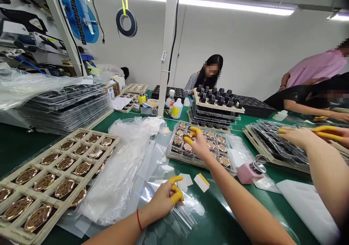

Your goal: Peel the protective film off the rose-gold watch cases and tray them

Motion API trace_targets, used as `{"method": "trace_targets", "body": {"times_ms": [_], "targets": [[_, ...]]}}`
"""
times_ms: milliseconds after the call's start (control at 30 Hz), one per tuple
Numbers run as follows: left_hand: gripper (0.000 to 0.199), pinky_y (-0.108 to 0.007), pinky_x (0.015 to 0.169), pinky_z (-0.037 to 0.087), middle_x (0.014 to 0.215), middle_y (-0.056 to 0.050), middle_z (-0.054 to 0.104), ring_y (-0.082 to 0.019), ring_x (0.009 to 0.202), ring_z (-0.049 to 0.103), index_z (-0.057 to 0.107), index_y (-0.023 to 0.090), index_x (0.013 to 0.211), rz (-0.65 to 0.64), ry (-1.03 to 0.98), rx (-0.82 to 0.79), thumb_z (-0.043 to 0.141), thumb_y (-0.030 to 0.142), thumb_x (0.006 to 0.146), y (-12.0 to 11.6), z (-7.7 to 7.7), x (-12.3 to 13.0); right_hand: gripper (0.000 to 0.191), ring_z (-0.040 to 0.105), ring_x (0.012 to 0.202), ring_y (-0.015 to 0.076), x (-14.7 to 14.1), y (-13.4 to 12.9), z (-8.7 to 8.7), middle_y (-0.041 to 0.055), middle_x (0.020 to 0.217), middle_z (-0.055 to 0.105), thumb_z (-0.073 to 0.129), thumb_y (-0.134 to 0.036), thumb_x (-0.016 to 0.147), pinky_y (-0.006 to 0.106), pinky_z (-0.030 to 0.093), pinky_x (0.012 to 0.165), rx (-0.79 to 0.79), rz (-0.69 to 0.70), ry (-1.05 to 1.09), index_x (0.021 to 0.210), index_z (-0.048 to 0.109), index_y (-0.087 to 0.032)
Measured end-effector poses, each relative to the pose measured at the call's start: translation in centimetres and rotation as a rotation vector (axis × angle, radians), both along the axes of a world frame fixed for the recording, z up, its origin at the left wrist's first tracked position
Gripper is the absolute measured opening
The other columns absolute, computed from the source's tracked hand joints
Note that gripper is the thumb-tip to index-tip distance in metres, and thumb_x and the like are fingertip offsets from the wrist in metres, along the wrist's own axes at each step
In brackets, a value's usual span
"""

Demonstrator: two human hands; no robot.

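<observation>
My right hand (201,145), with yellow finger cots, reaches over a clear-covered tray (174,154) of rose-gold watch cases (210,144). Thumb and index finger close around one watch case at the tray's left half, which they partly hide. Lower down, my left hand (163,198) has a red string on the wrist and yellow cots on curled fingers. It is just above the green table, by clear plastic film strips (187,217); what its fingers pinch is too hidden to tell. White labels (185,181) and a yellow-edged card (202,182) lie between my hands.
A beige tray of watch cases (58,192) stands left, beside plastic bags (117,179). A pink pump bottle (251,170) is by the right tray's corner. Black trays (272,143) lie right, under a co-worker's hands (297,137). Another person sits behind stacked trays (212,119).
</observation>
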State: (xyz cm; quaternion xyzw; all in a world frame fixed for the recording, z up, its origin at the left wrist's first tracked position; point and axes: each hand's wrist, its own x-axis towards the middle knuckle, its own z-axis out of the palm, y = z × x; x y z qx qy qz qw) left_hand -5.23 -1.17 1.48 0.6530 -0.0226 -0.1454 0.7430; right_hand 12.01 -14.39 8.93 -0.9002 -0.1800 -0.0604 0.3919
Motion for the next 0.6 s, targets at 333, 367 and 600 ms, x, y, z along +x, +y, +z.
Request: {"method": "trace_targets", "body": {"times_ms": [333, 367, 600], "targets": [[0.050, -0.025, 0.063, 0.046, 0.088, 0.000, 0.051, -0.010, 0.068, 0.049, 0.046, 0.023, 0.116, -0.215, 0.003, -0.189, 0.068, 0.021, 0.071, 0.1, 1.4, -0.4, 0.047, 0.058, 0.082, 0.0177, -12.0, -3.3, -3.3, 0.0032, 0.090, 0.062, 0.063, -0.036, 0.073, 0.034, 0.045, 0.077, 0.430, 0.357, 0.888, 0.114, 0.047, -0.020], [0.051, -0.025, 0.063, 0.045, 0.088, 0.000, 0.051, -0.010, 0.069, 0.050, 0.046, 0.023, 0.115, -0.178, 0.021, -0.184, 0.068, 0.021, 0.070, 0.1, 1.4, -0.3, 0.038, 0.057, 0.083, 0.0179, -11.6, -3.5, -3.8, 0.0040, 0.091, 0.062, 0.057, -0.038, 0.077, 0.035, 0.044, 0.079, 0.408, 0.267, 0.777, 0.109, 0.050, -0.020], [0.056, -0.025, 0.072, 0.043, 0.098, -0.001, 0.052, -0.012, 0.081, 0.051, 0.040, 0.023, 0.120, -0.076, -0.012, 0.009, 0.065, 0.014, 0.070, 0.4, 1.6, -0.2, 0.004, 0.048, 0.087, 0.0219, -9.3, -4.1, -7.0, 0.0069, 0.088, 0.058, 0.056, -0.019, 0.076, 0.037, 0.037, 0.077, -0.256, 0.132, -0.028, 0.079, 0.059, -0.019]]}}
